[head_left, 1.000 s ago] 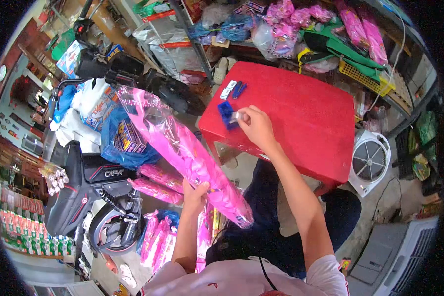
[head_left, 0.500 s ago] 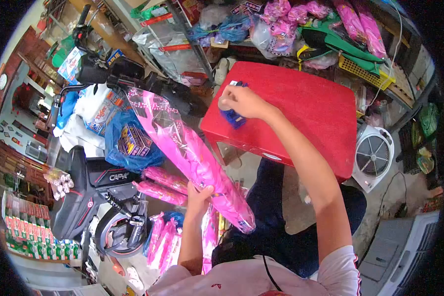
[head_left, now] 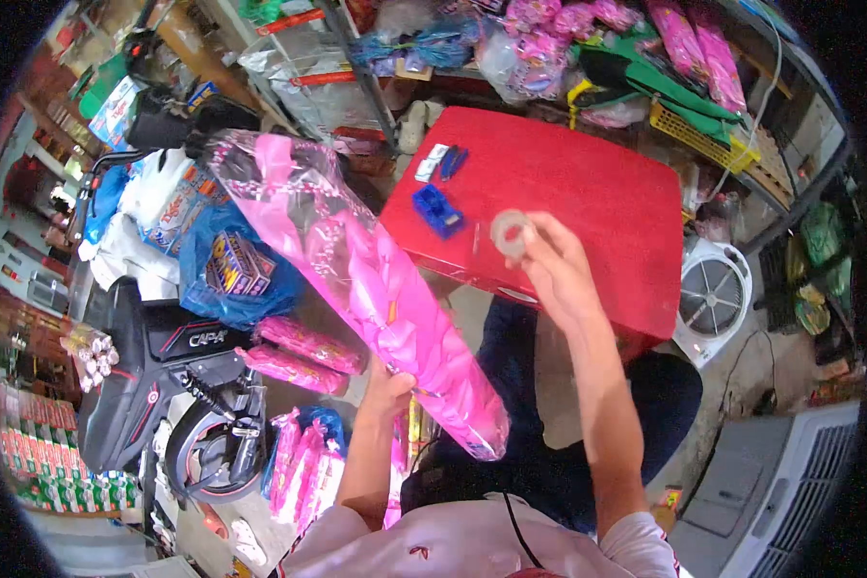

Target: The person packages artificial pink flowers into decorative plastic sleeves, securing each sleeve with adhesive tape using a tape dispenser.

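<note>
My left hand [head_left: 387, 390] is closed around a long pink bundle in clear plastic wrap [head_left: 385, 299], which lies slanted across my lap toward the upper left. The bundle's far end is transparent with a dotted pattern. In my right hand [head_left: 557, 265] a roll of clear tape [head_left: 512, 234] is pinched between thumb and fingers, held above the red table [head_left: 588, 183]. A blue tape dispenser [head_left: 437, 211] stands on the table to the left of that hand. Behind it lie a small white box [head_left: 432, 162] and a dark blue stapler-like item [head_left: 454, 162].
On the left stands a black electric motorbike [head_left: 164, 376], with a blue plastic bag [head_left: 231, 275] and more pink bundles [head_left: 308, 347] beside it. A white box fan [head_left: 713, 299] is to the table's right. Shelves with pink packages [head_left: 539, 24] line the back.
My right hand has lifted off the blue dispenser and moved right, toward me, with the tape roll. The pink bundle's far end has shifted left in view.
</note>
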### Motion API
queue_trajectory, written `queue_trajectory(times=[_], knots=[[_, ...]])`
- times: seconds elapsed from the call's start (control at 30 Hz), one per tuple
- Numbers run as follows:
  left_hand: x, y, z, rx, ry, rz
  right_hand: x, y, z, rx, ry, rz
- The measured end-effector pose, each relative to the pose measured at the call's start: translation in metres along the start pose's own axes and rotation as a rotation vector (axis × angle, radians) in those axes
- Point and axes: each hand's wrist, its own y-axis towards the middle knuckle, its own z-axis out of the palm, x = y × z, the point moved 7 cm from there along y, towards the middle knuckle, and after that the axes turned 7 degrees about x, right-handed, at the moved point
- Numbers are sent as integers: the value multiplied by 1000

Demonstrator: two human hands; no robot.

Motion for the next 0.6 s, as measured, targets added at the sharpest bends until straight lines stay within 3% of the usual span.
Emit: queue_trajectory(times=[0.2,0.33,0.37,0.6], knots=[[18,39,109,260,-96,-139,-12,-116,-32,-319,195,-74],[59,42,113,389,-114,-314,-23,-155,-47,-329,134,-169],[68,42,114,389,-117,-364,-35,-166,-53,-455,204,-103],[94,26,91,333,-10,-482,-50,-179,-63,-384,52,63]])
